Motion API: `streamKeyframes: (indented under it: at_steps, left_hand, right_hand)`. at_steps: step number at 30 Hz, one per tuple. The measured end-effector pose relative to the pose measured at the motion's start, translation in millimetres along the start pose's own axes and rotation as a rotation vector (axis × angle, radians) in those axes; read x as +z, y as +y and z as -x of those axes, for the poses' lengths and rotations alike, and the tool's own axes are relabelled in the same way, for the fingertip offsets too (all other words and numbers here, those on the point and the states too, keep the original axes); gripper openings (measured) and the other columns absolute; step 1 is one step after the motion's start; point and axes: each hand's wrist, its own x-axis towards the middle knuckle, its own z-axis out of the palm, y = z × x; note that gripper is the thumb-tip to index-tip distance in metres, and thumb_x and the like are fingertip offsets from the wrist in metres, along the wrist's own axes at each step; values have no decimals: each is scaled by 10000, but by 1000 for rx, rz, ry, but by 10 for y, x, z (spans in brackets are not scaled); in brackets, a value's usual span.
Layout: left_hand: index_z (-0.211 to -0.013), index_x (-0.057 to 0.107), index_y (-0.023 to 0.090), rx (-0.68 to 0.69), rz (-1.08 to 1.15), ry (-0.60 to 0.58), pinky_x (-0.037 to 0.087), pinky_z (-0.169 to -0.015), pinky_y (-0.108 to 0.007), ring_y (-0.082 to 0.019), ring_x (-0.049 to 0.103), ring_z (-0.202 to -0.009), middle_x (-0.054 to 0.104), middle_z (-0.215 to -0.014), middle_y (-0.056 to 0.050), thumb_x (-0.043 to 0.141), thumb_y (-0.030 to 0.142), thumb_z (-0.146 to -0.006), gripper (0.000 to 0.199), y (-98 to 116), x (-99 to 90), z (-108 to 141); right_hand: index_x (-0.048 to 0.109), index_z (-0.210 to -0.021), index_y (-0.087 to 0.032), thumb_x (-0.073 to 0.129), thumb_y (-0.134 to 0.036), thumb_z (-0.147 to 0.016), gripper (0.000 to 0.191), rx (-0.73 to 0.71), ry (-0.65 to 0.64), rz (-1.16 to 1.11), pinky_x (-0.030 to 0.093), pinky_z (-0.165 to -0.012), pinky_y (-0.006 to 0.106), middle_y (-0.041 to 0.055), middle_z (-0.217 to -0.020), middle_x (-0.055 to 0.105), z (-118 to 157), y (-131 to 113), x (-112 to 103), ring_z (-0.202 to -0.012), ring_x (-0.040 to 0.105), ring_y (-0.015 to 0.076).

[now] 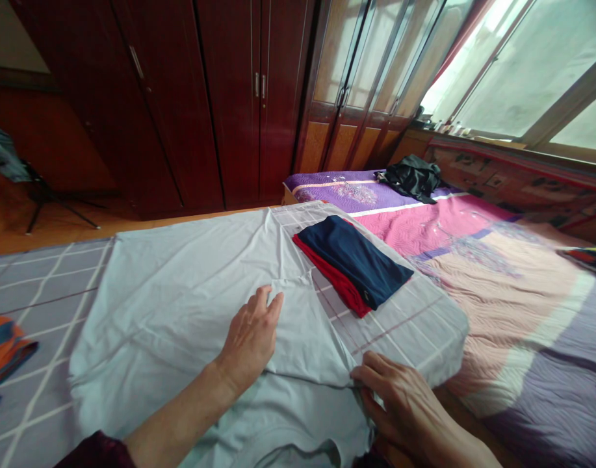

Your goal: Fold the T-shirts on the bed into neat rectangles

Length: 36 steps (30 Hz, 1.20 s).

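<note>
A pale grey-white shirt (181,292) lies spread over the checked bed cover, its neckline toward me at the bottom. My left hand (249,335) is over the middle of the shirt, fingers partly curled but apart, holding nothing. At the shirt's right side, my right hand (400,390) pinches the edge of the sleeve between thumb and fingers. Beyond the sleeve rests a folded dark blue garment (356,260) on top of a folded red one (327,273).
Orange and blue clothing (2,351) lies at the far left. A second bed (473,279) with a colourful quilt stands at the right, a black garment (412,177) on it. Dark red wardrobes (171,97) line the back. A black stand (49,195) is at left.
</note>
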Motion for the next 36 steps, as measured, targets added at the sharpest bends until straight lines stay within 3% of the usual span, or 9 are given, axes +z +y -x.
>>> streamKeyframes:
  at_steps: [5, 9, 13, 17, 20, 24, 27, 31, 36]
  left_hand:
    - [-1364, 396, 157, 248, -54, 96, 290, -1105, -462, -276, 307, -1353, 350, -1460, -132, 520, 182, -858, 522, 86, 121, 48]
    - [-1419, 303, 106, 263, -28, -13, 231, -1126, -501, -287, 202, -1398, 287, -1497, -157, 528, 374, -885, 639, 69, 257, 82]
    - [-1416, 309, 88, 218, 29, -117, 217, -1126, -511, -287, 196, -1400, 281, -1495, -171, 479, 521, -882, 708, 50, 300, 79]
    - [-1442, 257, 73, 194, 40, -188, 146, -1144, -496, -273, 117, -1418, 192, -1524, -165, 387, 614, -882, 789, 37, 295, 77]
    - [-1454, 217, 53, 211, 41, -187, 87, -1154, -473, -255, 59, -1426, 154, -1534, -160, 279, 643, -897, 814, 15, 311, 88]
    - [-1459, 188, 47, 222, 49, -210, 54, -1153, -472, -252, 23, -1427, 134, -1537, -167, 262, 653, -895, 831, 7, 303, 71]
    - [-1453, 211, 59, 204, 62, -269, 109, -1144, -477, -274, 70, -1423, 157, -1529, -188, 381, 620, -884, 817, 14, 137, 46]
    - [-1410, 326, 131, 207, 26, -233, 266, -1104, -415, -259, 284, -1371, 340, -1470, -158, 569, 422, -871, 659, 7, -400, 170]
    - [-1174, 555, 244, 209, 11, -234, 412, -1015, -337, -199, 523, -1189, 579, -1261, -39, 571, 365, -878, 321, 59, -1046, 846]
  right_hand:
    - [593, -1066, -183, 473, -199, -871, 229, -46, 193, -56, 516, -724, 312, 99, -1003, 628, -150, 39, -115, -883, 631, 198]
    - [468, -1298, -123, 476, -291, -906, 426, -149, 303, -42, 444, -969, 430, 187, -1346, 483, -505, 33, -62, -1226, 476, 265]
    - [346, -1406, -78, 466, -430, -910, 620, -276, 195, -68, 319, -1069, 498, 208, -1470, 312, -972, 26, 34, -1375, 253, 290]
    - [318, -1433, -95, 388, -563, -908, 707, -276, 27, -50, 247, -1096, 527, 191, -1487, 272, -1314, 120, 150, -1389, 198, 303]
    - [307, -1437, -79, 369, -595, -900, 747, -243, -1, -6, 218, -1102, 539, 198, -1488, 261, -1407, 201, 245, -1389, 185, 317]
    - [341, -1413, -46, 452, -506, -900, 698, -234, 79, 37, 236, -1091, 544, 234, -1484, 249, -1283, 198, 298, -1388, 182, 332]
    - [372, -1403, -96, 515, -412, -884, 625, -341, 158, -8, 271, -1079, 538, 214, -1491, 259, -997, 128, 204, -1393, 176, 318]
    - [386, -1402, -189, 583, -404, -846, 628, -539, 118, -133, 398, -1009, 505, 166, -1504, 261, -496, 96, -5, -1377, 241, 304]
    - [427, -1388, -229, 687, -464, -733, 743, -702, 102, -214, 460, -936, 534, 162, -1457, 350, -99, 206, 25, -1323, 329, 359]
